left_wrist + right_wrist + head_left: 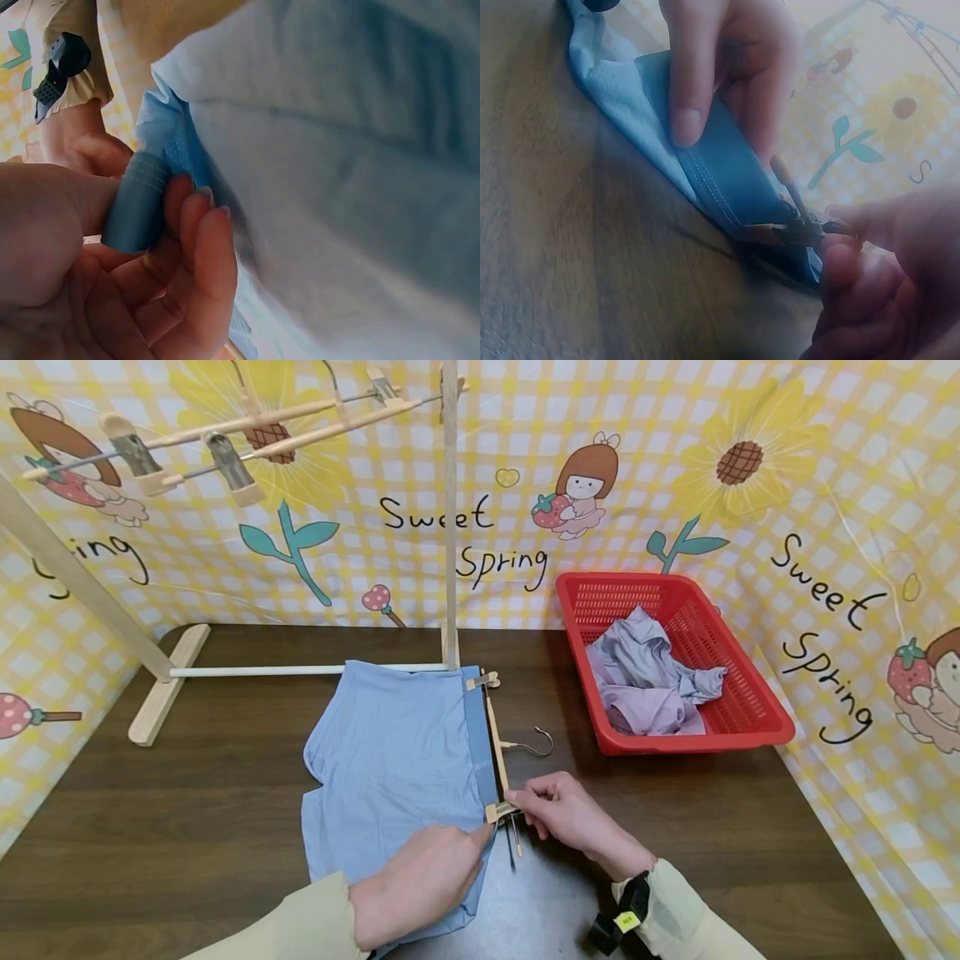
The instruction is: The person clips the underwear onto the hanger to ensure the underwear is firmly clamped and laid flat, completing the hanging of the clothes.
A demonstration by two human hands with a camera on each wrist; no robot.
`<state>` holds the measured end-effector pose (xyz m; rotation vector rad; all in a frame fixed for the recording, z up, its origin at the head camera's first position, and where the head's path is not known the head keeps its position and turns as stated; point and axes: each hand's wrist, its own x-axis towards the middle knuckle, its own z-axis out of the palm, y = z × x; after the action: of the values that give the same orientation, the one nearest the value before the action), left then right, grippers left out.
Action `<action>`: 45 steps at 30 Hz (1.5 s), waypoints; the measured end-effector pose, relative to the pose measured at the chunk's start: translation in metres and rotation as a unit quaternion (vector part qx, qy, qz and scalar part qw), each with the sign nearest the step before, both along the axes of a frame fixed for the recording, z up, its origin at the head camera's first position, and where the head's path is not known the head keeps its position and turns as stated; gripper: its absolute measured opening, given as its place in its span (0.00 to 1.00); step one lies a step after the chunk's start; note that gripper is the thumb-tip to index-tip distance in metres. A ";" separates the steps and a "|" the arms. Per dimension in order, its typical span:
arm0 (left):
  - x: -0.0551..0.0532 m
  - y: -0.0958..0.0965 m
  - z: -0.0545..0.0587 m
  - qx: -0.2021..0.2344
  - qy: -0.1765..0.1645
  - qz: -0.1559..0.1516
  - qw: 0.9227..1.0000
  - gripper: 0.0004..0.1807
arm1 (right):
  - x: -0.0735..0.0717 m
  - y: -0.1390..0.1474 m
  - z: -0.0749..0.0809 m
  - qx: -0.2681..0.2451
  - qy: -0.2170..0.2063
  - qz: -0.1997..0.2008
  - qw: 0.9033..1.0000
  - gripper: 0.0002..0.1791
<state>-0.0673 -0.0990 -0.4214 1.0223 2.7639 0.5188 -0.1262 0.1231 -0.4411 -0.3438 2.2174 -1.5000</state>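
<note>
Light blue shorts [397, 752] lie on the dark table, their darker waistband [477, 739] to the right along a wooden clip hanger [497, 739]. The hanger's far clip [482, 680] sits on the far end of the waistband. With thumb and fingertips, my right hand [566, 814] pinches the near clip [500, 811]; in the right wrist view this clip [799, 231] is at the waistband's edge. My left hand [427, 877] pinches the waistband's near corner; in the left wrist view the waistband [135, 210] lies between thumb and curled fingers.
A red basket [678, 746] with crumpled grey-blue and lilac clothes [637, 652] stands at the back right. At the left is a wooden rack [450, 543] with a white lower bar [255, 672]. Clip hangers [292, 442] hang at upper left. The hanger's metal hook [542, 743] points right.
</note>
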 end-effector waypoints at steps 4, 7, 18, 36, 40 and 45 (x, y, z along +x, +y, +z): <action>0.001 0.002 0.000 0.006 0.025 0.001 1.000 0.11 | 0.001 -0.002 0.003 0.005 -0.001 -0.001 1.000 0.26; 0.002 0.005 0.003 0.027 0.048 0.006 0.998 0.03 | 0.000 -0.003 0.001 0.014 -0.003 0.003 1.000 0.26; 0.001 0.009 0.008 0.078 0.062 0.002 0.995 0.09 | 0.002 -0.010 0.001 0.036 -0.006 0.002 0.999 0.29; -0.003 0.010 0.012 0.137 -0.003 0.007 0.991 0.05 | -0.005 -0.010 -0.001 0.000 -0.116 -0.024 0.993 0.29; -0.003 0.010 0.012 0.146 0.002 0.003 0.989 0.05 | -0.013 -0.009 -0.003 -0.047 -0.149 -0.021 0.987 0.26; -0.002 0.011 0.012 0.153 0.018 0.001 0.988 0.06 | -0.023 -0.011 -0.005 -0.097 -0.166 -0.023 0.981 0.26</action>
<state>-0.0696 -0.0884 -0.4090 1.0978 2.7714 0.9572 -0.1490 0.1117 -0.4465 -0.0905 1.8372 -1.6662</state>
